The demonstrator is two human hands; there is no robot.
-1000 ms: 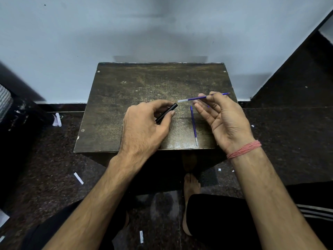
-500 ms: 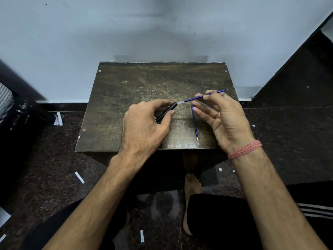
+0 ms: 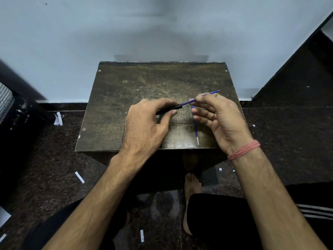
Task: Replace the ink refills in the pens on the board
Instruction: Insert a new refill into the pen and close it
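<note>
This looks like a plain room in a home, worked at floor level. A low, worn dark wooden desk stands against a bare pale blue-grey wall with a dark skirting strip at its foot. The floor is dark speckled polished stone laid in large tiles, littered with small white paper scraps. The person sits on that floor, barefoot, 1 foot showing under the desk's near edge, in black track trousers with white side stripes.
</note>
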